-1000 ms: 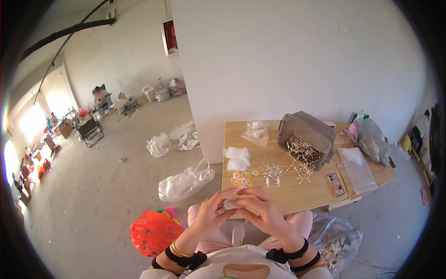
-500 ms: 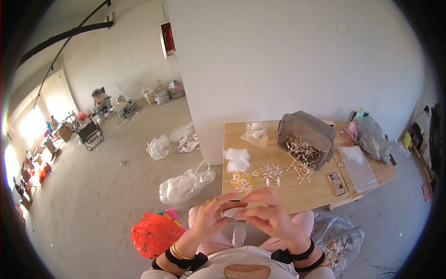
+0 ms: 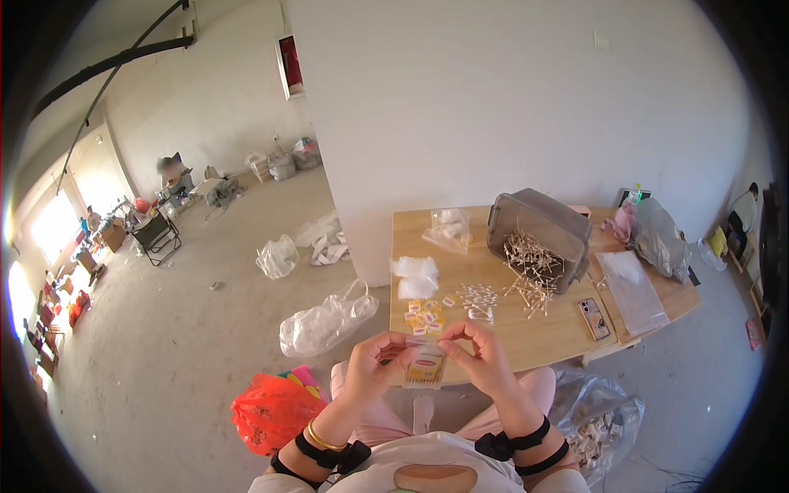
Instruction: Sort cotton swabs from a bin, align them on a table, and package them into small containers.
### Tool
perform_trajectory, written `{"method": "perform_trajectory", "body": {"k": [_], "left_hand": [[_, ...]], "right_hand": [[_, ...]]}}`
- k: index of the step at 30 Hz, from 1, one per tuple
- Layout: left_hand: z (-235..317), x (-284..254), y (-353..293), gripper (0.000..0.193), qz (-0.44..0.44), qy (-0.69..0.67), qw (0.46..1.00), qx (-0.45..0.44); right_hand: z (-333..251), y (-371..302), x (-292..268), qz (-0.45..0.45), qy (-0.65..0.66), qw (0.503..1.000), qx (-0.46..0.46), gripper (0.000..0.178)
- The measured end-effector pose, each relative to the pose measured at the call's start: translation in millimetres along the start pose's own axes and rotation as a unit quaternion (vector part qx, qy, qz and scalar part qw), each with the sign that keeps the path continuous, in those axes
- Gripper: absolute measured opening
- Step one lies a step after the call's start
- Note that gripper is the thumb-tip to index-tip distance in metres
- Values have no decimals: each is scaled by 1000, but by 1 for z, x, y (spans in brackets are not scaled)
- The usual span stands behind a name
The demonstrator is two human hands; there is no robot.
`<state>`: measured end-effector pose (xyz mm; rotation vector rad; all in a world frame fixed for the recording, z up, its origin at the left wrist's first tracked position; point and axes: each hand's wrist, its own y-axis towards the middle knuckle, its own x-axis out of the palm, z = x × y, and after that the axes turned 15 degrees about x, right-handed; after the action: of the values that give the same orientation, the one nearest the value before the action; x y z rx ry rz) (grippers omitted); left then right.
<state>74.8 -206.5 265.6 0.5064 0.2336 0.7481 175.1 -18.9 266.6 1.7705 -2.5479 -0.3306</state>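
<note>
My left hand (image 3: 376,366) and my right hand (image 3: 482,358) pinch the top edge of a small clear bag of cotton swabs (image 3: 424,371) from either side. It hangs upright just off the table's near edge, with a yellow label inside and swab sticks along its bottom. Beyond my hands lies a scatter of yellow cards (image 3: 425,316). To their right, loose cotton swabs (image 3: 478,297) are spread in rough rows. A stack of clear pouches (image 3: 416,278) sits behind the cards. More swabs spill from a tipped grey plastic bin (image 3: 538,215).
On the wooden table (image 3: 534,349) are a phone (image 3: 593,319), a flat clear bag (image 3: 641,300) and a grey plastic bag (image 3: 664,246). A red bag (image 3: 275,415) and an open clear sack (image 3: 600,427) stand on the floor beside my legs. People sit far off.
The bag was tilted nearly flat between my fingers; now it hangs down with its label facing me. My hands have shifted to its top edge.
</note>
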Motion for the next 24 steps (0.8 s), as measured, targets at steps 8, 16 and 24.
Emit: {"method": "perform_trajectory", "body": {"k": [8, 16, 24], "left_hand": [[-25, 5, 3, 14, 53, -13, 998, -32], [-49, 8, 13, 16, 46, 13, 999, -21], [-83, 11, 28, 17, 26, 92, 995, -18]], "right_hand": [[22, 4, 0, -4, 29, 997, 77, 13], [36, 15, -2, 46, 2, 997, 64, 11], [67, 32, -10, 130, -103, 986, 21, 9]]}}
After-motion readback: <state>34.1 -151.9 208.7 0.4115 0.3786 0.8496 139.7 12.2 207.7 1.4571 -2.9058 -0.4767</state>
